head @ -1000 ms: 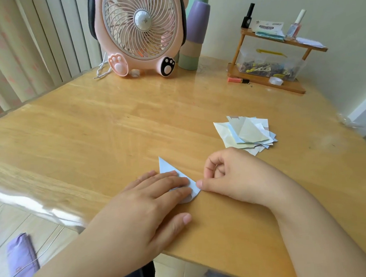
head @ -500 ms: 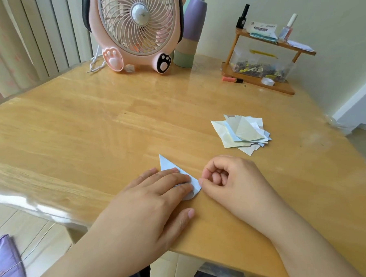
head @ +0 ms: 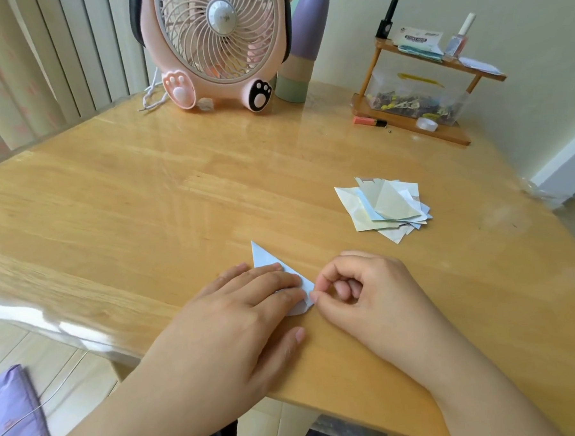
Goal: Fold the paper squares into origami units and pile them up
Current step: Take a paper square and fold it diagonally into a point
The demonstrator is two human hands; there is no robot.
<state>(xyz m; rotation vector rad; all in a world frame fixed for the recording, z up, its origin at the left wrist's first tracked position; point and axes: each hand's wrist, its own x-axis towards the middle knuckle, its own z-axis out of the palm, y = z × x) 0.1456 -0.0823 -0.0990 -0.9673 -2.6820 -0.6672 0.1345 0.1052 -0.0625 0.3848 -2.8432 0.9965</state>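
Note:
A pale blue paper folded into a triangle (head: 265, 258) lies on the wooden table (head: 145, 198) near its front edge. My left hand (head: 244, 316) lies flat on the triangle with straight fingers and covers its lower part. My right hand (head: 367, 297) has its fingers curled, and its thumb tip presses the paper's right corner against the table. A pile of folded paper pieces (head: 385, 206) in pale green, blue and white sits further back to the right.
A pink desk fan (head: 220, 44) and stacked cups (head: 300, 47) stand at the back. A small wooden shelf (head: 416, 87) with bottles and a clip box is at the back right, with an orange marker (head: 369, 121) in front of it. A purple pouch (head: 16, 415) lies on the floor.
My right hand's fingers have loosened a little while the thumb stays at the paper's corner. The left hand stays on the paper.

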